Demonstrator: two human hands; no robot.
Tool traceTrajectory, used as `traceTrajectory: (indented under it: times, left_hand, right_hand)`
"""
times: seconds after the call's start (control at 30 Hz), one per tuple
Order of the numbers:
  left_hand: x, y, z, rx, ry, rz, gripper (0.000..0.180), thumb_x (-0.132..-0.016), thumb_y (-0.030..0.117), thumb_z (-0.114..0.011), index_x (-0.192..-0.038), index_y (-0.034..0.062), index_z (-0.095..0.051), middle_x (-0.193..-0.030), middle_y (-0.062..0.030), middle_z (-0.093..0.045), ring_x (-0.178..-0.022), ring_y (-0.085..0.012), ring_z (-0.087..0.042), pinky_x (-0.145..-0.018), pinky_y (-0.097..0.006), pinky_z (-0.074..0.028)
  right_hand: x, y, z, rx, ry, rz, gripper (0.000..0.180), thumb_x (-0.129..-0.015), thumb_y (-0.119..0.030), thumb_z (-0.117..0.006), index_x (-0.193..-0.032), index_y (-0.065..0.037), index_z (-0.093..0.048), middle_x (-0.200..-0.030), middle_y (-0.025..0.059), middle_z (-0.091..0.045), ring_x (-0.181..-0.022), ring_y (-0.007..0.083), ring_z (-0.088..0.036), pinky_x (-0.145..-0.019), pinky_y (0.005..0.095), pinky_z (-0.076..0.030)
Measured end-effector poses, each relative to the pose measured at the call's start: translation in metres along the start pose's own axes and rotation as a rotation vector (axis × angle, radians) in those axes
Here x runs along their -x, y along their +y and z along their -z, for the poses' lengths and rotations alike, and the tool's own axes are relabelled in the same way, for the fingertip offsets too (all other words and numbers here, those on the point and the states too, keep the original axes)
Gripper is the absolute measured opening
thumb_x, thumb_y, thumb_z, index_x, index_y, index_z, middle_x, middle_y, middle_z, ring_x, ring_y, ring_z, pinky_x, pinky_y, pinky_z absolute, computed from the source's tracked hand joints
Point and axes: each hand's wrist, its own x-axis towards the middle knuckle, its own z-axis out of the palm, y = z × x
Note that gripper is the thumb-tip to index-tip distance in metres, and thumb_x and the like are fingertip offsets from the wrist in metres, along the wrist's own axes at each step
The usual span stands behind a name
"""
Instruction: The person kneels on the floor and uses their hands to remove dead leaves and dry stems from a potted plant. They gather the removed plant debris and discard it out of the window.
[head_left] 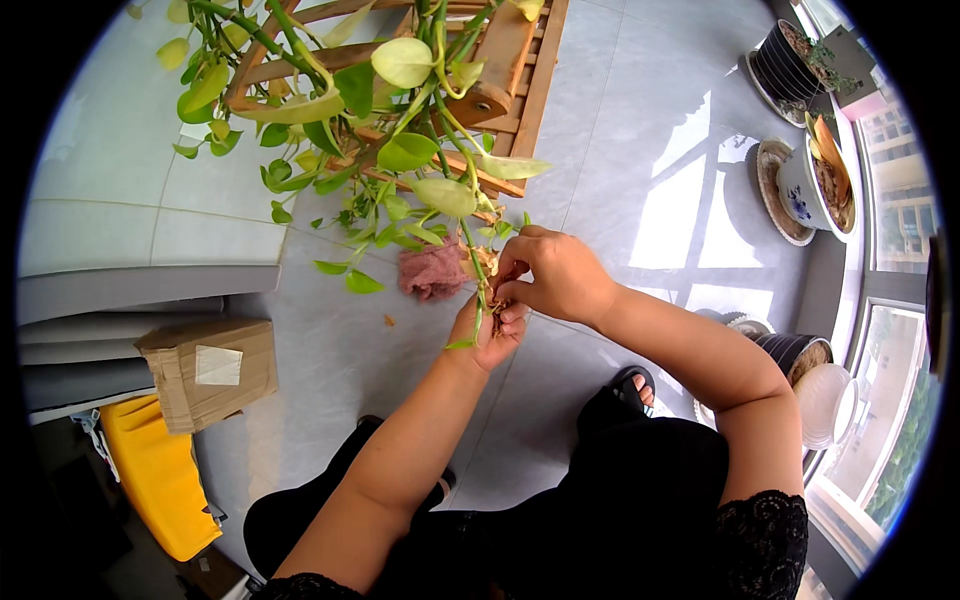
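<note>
A trailing plant with green and yellowish leaves [407, 152] spills over a slatted wooden stand [545, 95]. One of its long vine stems [468, 235] hangs down to my hands. My left hand [492, 342] is closed around the lower end of that stem, with brown, dry, stringy bits [497, 318] lying across its fingers. From the right, my right hand [560, 275] pinches with thumb and forefinger close beside the stem; what lies between the fingertips is hidden. Pale dry leaves [480, 263] show just beyond the hands.
On the grey tiled floor lies a crumpled mauve cloth [432, 272]. A cardboard box [215, 375] and a yellow item [155, 475] are at the left. Several potted plants, among them a white pot [805, 190], line the window side. My sandaled foot [632, 388] is below.
</note>
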Motion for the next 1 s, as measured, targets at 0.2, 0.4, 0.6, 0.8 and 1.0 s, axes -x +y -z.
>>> traceTrajectory:
  times: [0.2,0.4,0.6,0.8,1.0]
  left_hand:
    - [0.01,0.011,0.038,-0.044,-0.093,0.07,0.025,-0.089,0.031,-0.059,-0.1,0.0084,-0.058,-0.077,0.0012,-0.054,-0.051,-0.0074,-0.043,-0.039,-0.018,-0.032]
    - [0.022,0.041,0.047,0.004,-0.056,-0.089,0.024,-0.095,0.031,-0.049,-0.1,0.0085,-0.056,-0.072,0.0022,-0.048,-0.047,-0.0057,-0.038,-0.035,-0.018,-0.032]
    - [0.028,0.063,0.036,-0.152,-0.12,-0.15,0.022,-0.093,0.031,-0.054,-0.101,0.0118,-0.06,-0.073,0.0046,-0.05,-0.051,-0.0047,-0.042,-0.037,-0.016,-0.032]
    - [0.026,0.051,0.007,-0.294,-0.06,-0.118,0.037,-0.091,0.031,-0.056,-0.12,0.0082,-0.052,-0.074,0.0036,-0.049,-0.05,-0.0049,-0.042,-0.038,-0.017,-0.033]
    - [0.022,0.055,0.011,-0.537,-0.007,-0.041,0.037,-0.092,0.027,-0.055,-0.122,0.0065,-0.052,-0.07,0.002,-0.049,-0.05,-0.0063,-0.044,-0.039,-0.018,-0.034]
  right_hand:
    - [-0.031,-0.007,-0.009,-0.026,0.274,0.019,0.022,-0.074,-0.012,-0.069,-0.09,-0.001,-0.057,-0.063,0.0153,-0.061,-0.061,0.0339,-0.061,-0.054,0.0403,-0.048]
    - [-0.051,-0.01,-0.022,0.057,0.223,0.036,0.024,-0.082,-0.023,-0.063,-0.096,-0.004,-0.063,-0.07,0.0161,-0.064,-0.064,0.0312,-0.062,-0.059,0.0413,-0.049]
    - [-0.042,-0.014,-0.012,-1.147,-0.076,-0.812,0.017,-0.081,-0.015,-0.061,-0.066,-0.007,-0.059,-0.06,0.0005,-0.053,-0.046,0.0094,-0.043,-0.042,0.024,-0.03]
    - [-0.028,-0.003,-0.019,-0.954,-0.263,-0.922,0.013,-0.076,-0.016,-0.063,-0.067,-0.006,-0.06,-0.059,0.001,-0.052,-0.044,0.0095,-0.043,-0.04,0.0247,-0.031]
    - [-0.015,0.005,-0.026,-0.79,-0.311,-0.816,0.013,-0.075,-0.016,-0.069,-0.071,-0.005,-0.063,-0.062,0.0015,-0.058,-0.044,0.0075,-0.045,-0.039,0.0222,-0.032]
